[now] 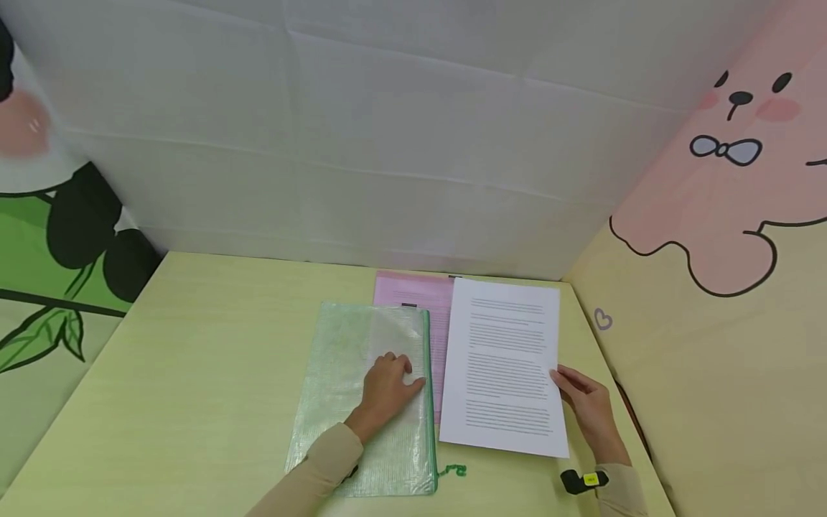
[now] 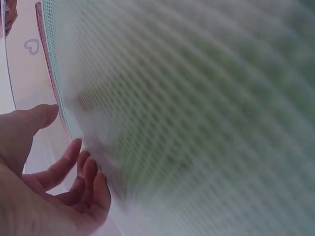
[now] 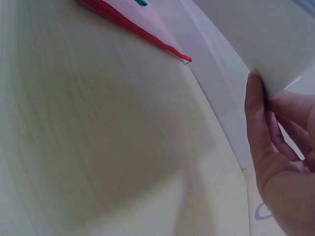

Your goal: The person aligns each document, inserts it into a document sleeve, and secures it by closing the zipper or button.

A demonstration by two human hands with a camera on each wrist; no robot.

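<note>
A green mesh zipper pouch (image 1: 336, 416) lies on the table, its green zipper edge at the right. My left hand (image 1: 385, 388) rests over its right part, thumb stretched toward the zipper edge. In the left wrist view, the left hand (image 2: 64, 187) has bent fingers at the mesh pouch's (image 2: 197, 108) edge, and a gap separates thumb and forefinger. My right hand (image 1: 586, 409) pinches a white printed sheet (image 1: 504, 366) by its right edge. The right wrist view shows the sheet's (image 3: 266, 39) underside lifted off the table, between the right hand's (image 3: 280, 132) thumb and fingers.
Behind the pouch and sheet lies a pink pouch (image 1: 413, 287) with printed text; its edge strip (image 3: 133, 27) looks red from the right wrist. A green cord (image 1: 455, 470) trails from the green pouch's lower corner. White cloth (image 1: 388, 143) rises behind the table (image 1: 213, 373); printed panels flank it.
</note>
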